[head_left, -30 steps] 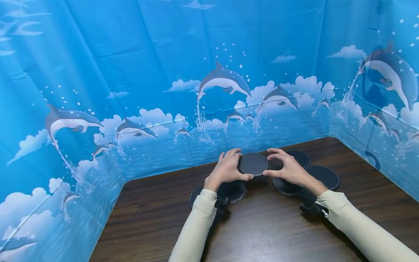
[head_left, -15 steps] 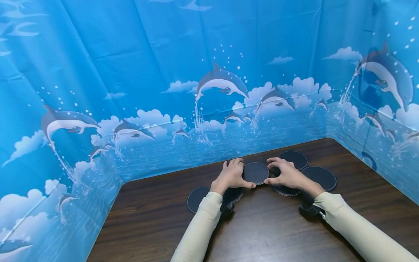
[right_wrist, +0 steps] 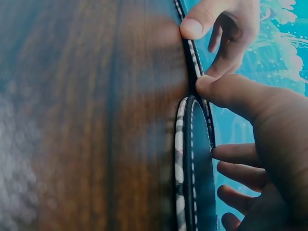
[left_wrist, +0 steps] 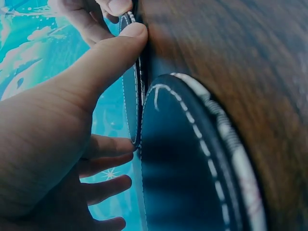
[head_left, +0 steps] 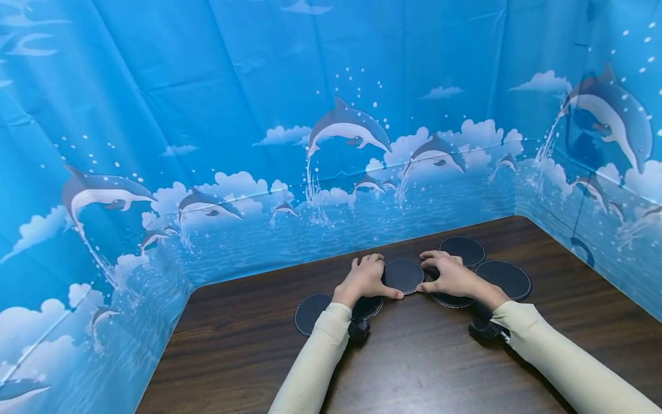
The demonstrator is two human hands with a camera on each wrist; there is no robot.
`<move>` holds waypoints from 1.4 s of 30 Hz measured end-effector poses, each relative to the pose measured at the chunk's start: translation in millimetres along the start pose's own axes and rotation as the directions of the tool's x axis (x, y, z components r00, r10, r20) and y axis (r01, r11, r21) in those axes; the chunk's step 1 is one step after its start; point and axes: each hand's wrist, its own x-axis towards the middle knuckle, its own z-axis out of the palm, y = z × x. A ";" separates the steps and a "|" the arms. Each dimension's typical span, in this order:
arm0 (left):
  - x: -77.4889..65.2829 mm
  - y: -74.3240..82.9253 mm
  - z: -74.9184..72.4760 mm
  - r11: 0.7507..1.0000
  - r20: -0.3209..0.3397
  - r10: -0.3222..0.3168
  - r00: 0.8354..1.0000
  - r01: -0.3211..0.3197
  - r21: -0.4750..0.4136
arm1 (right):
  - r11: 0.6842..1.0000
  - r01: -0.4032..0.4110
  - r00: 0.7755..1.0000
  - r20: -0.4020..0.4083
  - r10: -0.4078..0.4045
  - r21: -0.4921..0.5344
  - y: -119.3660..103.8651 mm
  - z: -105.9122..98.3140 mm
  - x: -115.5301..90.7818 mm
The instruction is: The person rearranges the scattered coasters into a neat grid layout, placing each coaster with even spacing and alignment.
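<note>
A round black coaster (head_left: 404, 276) with a stitched rim lies between my two hands near the back of the table. My left hand (head_left: 364, 280) holds its left edge, thumb at the near side and fingers at the far side. From the right, my right hand (head_left: 455, 277) grips the opposite edge the same way. In the left wrist view, my thumb (left_wrist: 134, 32) presses the rim, and another coaster (left_wrist: 178, 159) overlaps the held one. The right wrist view shows both thumbs at the rim, beside a further coaster (right_wrist: 195, 168) with a patterned edge.
On the left, a coaster (head_left: 311, 314) lies beside one partly hidden (head_left: 368, 308) under my left hand. To the right are coasters at the back (head_left: 462, 251), at the side (head_left: 504, 279) and below my right hand (head_left: 451, 300). A dolphin-print curtain (head_left: 248, 115) borders the wooden table (head_left: 408, 356).
Both hands have lowered the coaster from above the table toward its surface, into the gap between the left and right coasters. Over the last half second they have barely moved.
</note>
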 end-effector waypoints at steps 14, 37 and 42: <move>-5.6 -2.2 -3.2 0.998 0.029 0.054 0.998 -0.054 -0.013 | 0.999 -0.012 0.999 0.035 0.014 -0.053 -8.3 -3.0 -3.1; -16.3 6.0 -10.7 0.997 0.086 0.058 0.995 -0.062 0.052 | 0.995 -0.019 0.994 0.106 0.030 -0.099 -20.1 -7.8 -9.9; -17.6 4.6 -9.9 0.998 0.086 0.057 0.995 -0.060 0.032 | 0.994 -0.013 0.993 0.116 0.026 -0.110 -21.7 -8.3 -11.4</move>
